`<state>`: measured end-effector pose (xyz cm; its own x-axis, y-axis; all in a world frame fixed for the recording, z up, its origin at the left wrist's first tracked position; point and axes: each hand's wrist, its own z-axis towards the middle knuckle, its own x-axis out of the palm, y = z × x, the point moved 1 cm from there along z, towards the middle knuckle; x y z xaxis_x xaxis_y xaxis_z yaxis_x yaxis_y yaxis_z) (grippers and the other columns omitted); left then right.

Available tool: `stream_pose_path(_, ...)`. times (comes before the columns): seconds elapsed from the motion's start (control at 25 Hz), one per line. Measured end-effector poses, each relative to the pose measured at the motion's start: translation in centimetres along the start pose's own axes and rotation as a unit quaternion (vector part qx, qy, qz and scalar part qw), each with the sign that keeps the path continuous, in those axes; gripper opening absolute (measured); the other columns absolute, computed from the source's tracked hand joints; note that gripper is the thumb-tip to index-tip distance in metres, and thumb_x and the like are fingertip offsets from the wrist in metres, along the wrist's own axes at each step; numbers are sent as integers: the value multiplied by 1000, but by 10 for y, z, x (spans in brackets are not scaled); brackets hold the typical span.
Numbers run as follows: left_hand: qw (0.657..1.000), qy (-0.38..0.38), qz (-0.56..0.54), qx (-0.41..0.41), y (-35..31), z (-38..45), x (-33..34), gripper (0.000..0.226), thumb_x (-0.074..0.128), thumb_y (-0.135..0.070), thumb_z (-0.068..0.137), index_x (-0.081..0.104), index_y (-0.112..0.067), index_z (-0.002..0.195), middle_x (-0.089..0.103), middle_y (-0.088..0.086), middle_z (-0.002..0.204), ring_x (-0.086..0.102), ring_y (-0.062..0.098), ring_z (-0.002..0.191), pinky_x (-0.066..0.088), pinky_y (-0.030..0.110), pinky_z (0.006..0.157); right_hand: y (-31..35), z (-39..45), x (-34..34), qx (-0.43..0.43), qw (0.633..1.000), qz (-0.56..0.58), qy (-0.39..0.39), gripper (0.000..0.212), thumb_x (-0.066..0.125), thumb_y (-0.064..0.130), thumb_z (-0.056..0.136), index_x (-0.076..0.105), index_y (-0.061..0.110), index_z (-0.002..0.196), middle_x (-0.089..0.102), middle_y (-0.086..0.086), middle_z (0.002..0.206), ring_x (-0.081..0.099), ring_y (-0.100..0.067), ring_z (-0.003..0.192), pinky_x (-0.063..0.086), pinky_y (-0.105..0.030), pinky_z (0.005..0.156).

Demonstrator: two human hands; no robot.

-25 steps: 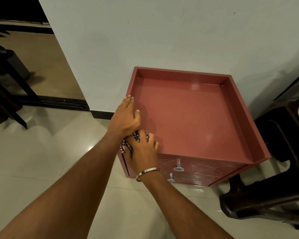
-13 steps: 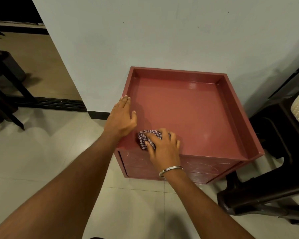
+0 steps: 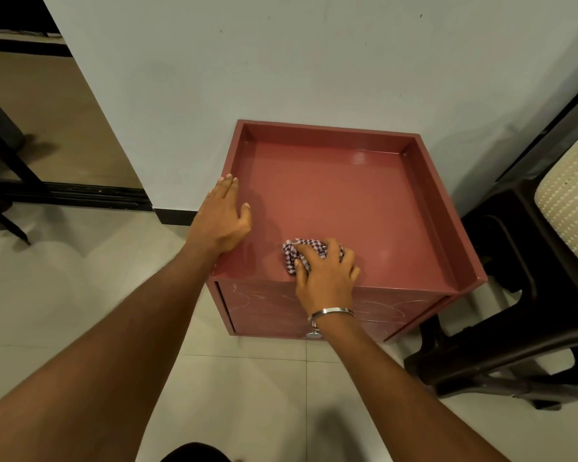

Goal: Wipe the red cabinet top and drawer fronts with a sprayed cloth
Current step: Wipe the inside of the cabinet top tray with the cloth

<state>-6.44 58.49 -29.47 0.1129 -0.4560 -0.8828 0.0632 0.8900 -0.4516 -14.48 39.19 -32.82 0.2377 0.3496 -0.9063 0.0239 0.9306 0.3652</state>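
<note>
The red cabinet [image 3: 354, 195] stands against the white wall, its recessed top ringed by a raised rim. My right hand [image 3: 327, 271] grips a bunched purple-and-white checked cloth [image 3: 294, 253] and presses it on the top near the front edge, left of centre. My left hand [image 3: 222, 215] rests flat on the cabinet's left rim, fingers straight. The drawer fronts [image 3: 264, 305] below show faint scratch marks; my right wrist hides most of them, and one metal knob [image 3: 313, 334] shows.
A dark plastic stool [image 3: 514, 328] with a cream woven cushion [image 3: 571, 201] stands close to the cabinet's right side. Pale floor tiles [image 3: 80, 295] spread in front and to the left. A dark furniture leg [image 3: 4, 168] stands far left by a doorway track.
My right hand has slid the cloth rightward along the front of the top, from the front-left corner towards the centre. My left hand has stayed on the left rim.
</note>
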Motion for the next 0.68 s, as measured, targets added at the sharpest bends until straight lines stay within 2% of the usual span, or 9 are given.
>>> stream_pose_path(0.16,1000,1,-16,-7,1,1,-1,61,36,-30,101,17,-6,154,13,8,163,8,19,150,10,37,123,38,-9,14,-43,999,0,4,27,64,36,78,64,42,105,53,-2,125,47,-34,112,42,-44,85)
stream_pose_path(0.32,1000,8,-22,-13,2,1,-1,61,35,-33,101,17,-8,154,12,6,163,8,18,151,10,36,123,94,-26,31,-101,994,18,41,28,63,37,81,61,38,109,53,-3,123,45,-35,119,42,-48,91)
stream_pose_path(0.52,1000,9,-25,-12,3,4,1,62,35,-33,100,18,-8,154,12,7,163,8,18,150,10,35,123,96,-24,34,-98,995,21,27,27,65,38,81,62,38,108,54,-2,120,47,-33,114,41,-47,90)
stream_pose_path(0.68,1000,5,-25,-15,2,2,1,62,35,-33,100,18,-10,154,13,5,163,9,18,150,11,35,122,90,-29,31,-140,988,28,64,32,65,31,82,61,37,113,52,-3,127,44,-34,120,39,-48,94)
